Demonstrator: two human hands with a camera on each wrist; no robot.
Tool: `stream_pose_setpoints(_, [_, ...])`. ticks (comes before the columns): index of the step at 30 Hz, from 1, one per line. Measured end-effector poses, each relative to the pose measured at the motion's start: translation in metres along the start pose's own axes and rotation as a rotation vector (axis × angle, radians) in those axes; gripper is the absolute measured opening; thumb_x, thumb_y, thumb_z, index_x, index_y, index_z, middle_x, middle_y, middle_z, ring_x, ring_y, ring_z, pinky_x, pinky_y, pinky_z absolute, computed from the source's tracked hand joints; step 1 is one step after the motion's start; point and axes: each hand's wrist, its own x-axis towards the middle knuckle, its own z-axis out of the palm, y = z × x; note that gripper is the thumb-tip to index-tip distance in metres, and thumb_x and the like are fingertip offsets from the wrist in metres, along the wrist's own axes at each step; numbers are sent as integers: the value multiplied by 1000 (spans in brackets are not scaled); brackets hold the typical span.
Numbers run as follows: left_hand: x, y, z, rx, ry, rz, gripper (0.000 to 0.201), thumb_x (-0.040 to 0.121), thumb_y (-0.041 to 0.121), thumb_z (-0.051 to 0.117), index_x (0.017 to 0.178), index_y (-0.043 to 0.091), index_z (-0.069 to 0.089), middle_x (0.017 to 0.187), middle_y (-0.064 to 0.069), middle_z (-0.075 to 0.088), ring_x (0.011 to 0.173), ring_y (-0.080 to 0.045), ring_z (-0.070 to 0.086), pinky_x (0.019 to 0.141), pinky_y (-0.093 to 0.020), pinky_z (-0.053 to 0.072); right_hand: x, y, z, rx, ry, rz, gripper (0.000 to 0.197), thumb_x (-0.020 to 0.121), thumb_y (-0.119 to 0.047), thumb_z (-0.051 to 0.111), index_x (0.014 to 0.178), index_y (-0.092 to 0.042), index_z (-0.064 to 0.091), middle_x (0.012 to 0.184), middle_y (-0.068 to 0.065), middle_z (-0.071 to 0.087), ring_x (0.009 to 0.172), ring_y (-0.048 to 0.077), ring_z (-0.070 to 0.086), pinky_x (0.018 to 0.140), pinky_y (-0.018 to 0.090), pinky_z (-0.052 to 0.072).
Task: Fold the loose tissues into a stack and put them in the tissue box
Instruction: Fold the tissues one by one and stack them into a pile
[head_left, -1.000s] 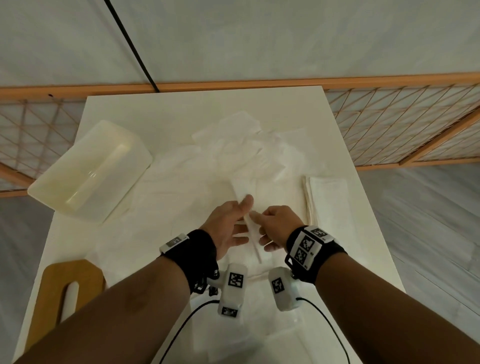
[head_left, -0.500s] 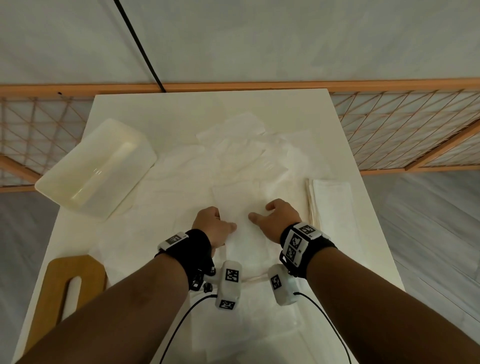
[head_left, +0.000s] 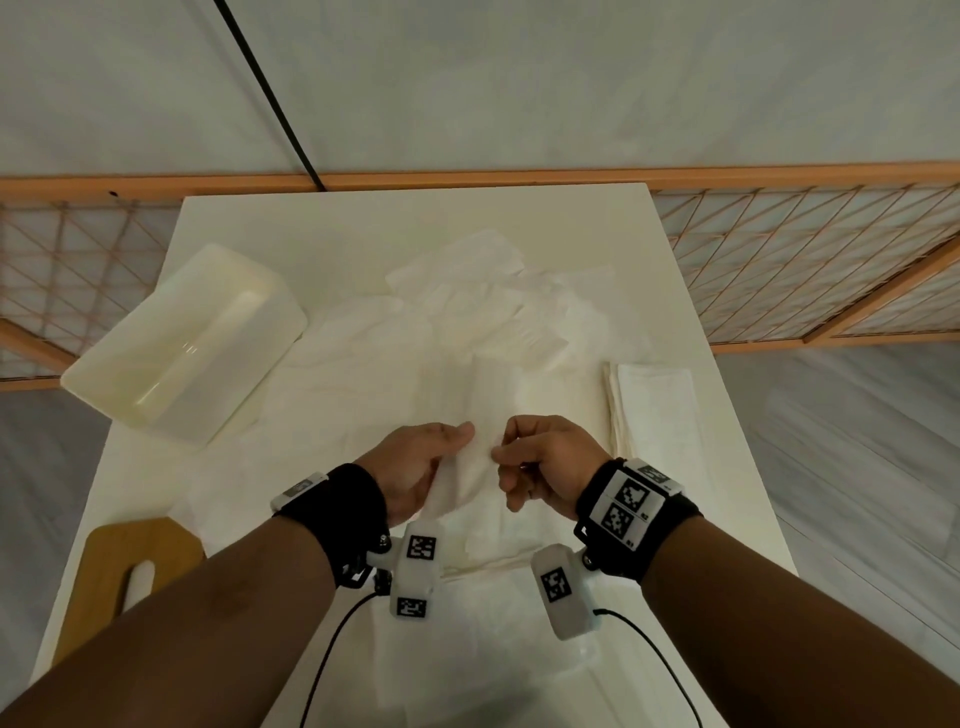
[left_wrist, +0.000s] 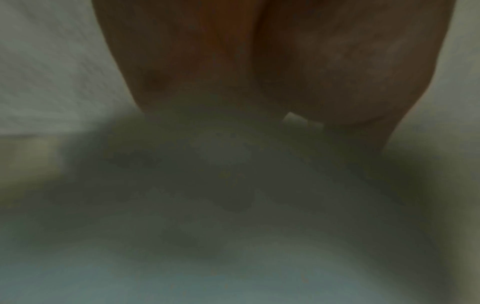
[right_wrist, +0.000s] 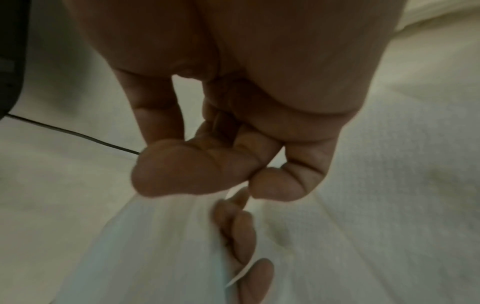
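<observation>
From your head camera, you hold one tissue (head_left: 467, 470) up off the table (head_left: 363, 234) with both hands: your left hand (head_left: 415, 467) has its thumb and fingers closed on the left side, and your right hand (head_left: 543, 465) pinches the right side. Many loose tissues (head_left: 467, 322) lie spread out in the middle, not folded yet. A small folded stack (head_left: 657, 410) sits on the right, apart from them. The tissue box (head_left: 182, 338) sits open on the left with nothing in it that you can see, so I think most of the job is left. Your left wrist camera is dark and blurry, so the grip cannot be told there. In your right wrist camera, your fingertips (right_wrist: 283, 185) meet at the tissue's top edge, pinched shut on it.
</observation>
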Motion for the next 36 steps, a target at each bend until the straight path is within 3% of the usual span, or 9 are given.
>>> stream_pose_setpoints(4, [-7,1,-3,-89,-101,4,49,82,24,73,123,0,66,113,-17,74,99,-29,73,76,-36,58,0,5,-6,-29,-48,25,10,65,2,69,64,-8,69,67,17,64,55,29,64,63,33,53])
stream_pose_setpoints(8, [-11,1,-2,-64,-115,-4,48,75,12,73,122,5,67,115,-14,74,102,-29,72,84,-40,57,2,12,-10,7,-79,57,19,58,3,67,77,3,68,91,27,64,78,35,65,88,48,57])
stream_pose_setpoints(14, [-13,5,1,221,41,96,43,79,-4,81,116,5,64,108,-18,75,98,-34,73,86,-49,60,4,4,-15,-104,41,87,41,61,-1,58,101,2,68,82,21,73,69,34,72,70,42,61])
stream_pose_setpoints(17, [-21,11,1,690,-104,113,35,80,9,85,108,17,67,104,0,76,96,-20,74,88,-39,60,21,-3,-31,-197,385,-12,14,79,-13,61,92,-8,65,86,13,70,72,32,66,63,39,55])
stream_pose_setpoints(19, [-32,14,11,928,-256,88,32,81,17,85,106,22,66,104,6,75,94,-14,72,85,-31,59,33,-9,-41,-295,562,-42,21,82,-30,63,93,-12,63,94,11,70,80,31,66,69,43,56])
stream_pose_setpoints(24, [-45,-1,37,1108,-551,-59,34,82,20,84,109,26,64,110,5,74,94,-13,71,76,-21,54,47,-29,-54,-737,634,35,41,87,-26,69,124,-16,55,117,4,60,102,23,59,80,31,48])
stream_pose_setpoints(28, [-42,-28,49,1393,-384,-32,47,85,27,81,125,19,57,124,-2,63,107,-24,62,80,-27,43,55,-28,-53,-808,661,153,57,85,-29,74,131,-8,48,120,9,58,97,25,56,74,31,49])
stream_pose_setpoints(32, [-42,-42,50,1490,-190,91,51,79,52,80,108,23,50,109,4,58,93,-18,55,75,-30,39,55,-22,-47,-847,634,223,44,80,-42,83,86,-8,55,79,1,56,66,16,51,59,26,44])
stream_pose_setpoints(36, [-34,-22,44,1326,113,301,48,82,59,70,112,25,53,105,11,51,96,-15,56,82,-29,44,52,-12,-46,-812,568,270,39,76,-38,85,78,-11,58,85,6,68,73,21,63,56,26,46])
